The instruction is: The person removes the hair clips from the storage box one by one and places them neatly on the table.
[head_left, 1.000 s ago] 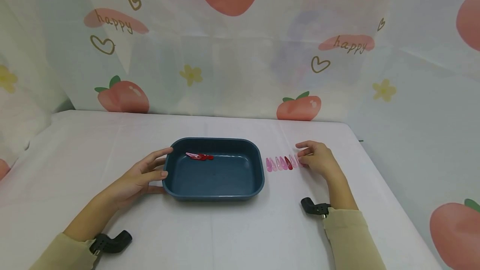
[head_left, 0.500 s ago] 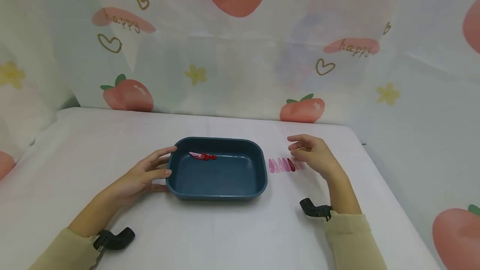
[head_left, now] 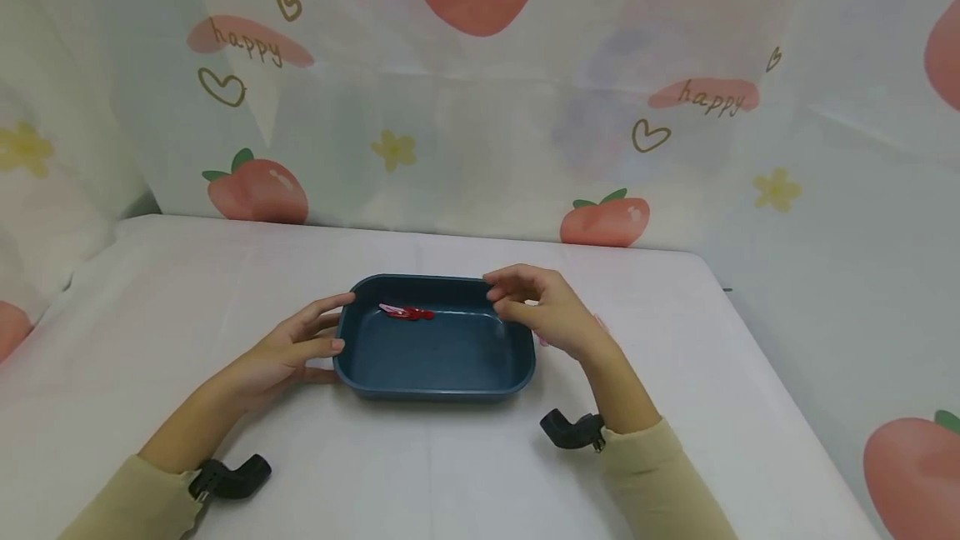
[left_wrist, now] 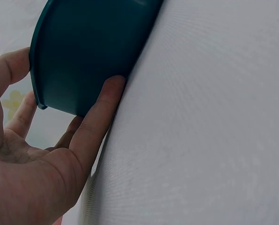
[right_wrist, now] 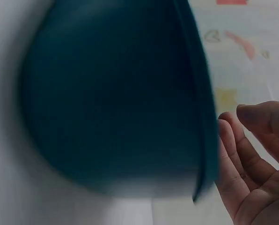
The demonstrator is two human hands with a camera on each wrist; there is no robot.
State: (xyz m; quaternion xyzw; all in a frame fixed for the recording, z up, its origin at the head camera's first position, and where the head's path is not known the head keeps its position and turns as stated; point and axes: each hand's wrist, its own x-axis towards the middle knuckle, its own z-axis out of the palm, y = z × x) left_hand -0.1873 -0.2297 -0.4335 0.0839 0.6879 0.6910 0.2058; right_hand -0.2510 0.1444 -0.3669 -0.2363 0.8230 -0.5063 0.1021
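A dark teal rectangular tray [head_left: 435, 369] stands on the white-covered table. Inside, towards its back left, lies a small bunch of red and pink hair clips [head_left: 407, 312]. My left hand [head_left: 273, 361] rests against the tray's left end, fingers spread and fairly straight; in the left wrist view, fingertips touch the teal wall [left_wrist: 78, 61]. Over the tray's back right corner is my right hand [head_left: 551, 311], thumb and fingers bent towards each other. I cannot tell whether a clip is between them. Pink hair clips [head_left: 602, 323] lie right of the tray, mostly hidden behind this hand.
White cloth [head_left: 420, 465] covers the table. A patterned curtain [head_left: 480, 123] with printed fruit, hearts and flowers hangs behind and at the sides. Black wrist-worn devices [head_left: 232, 477] sit at both sleeve cuffs.
My right hand has risen from the row of hair clips and moved left over the tray's right end. My left hand stays at the tray's left end. The head view has shifted slightly.
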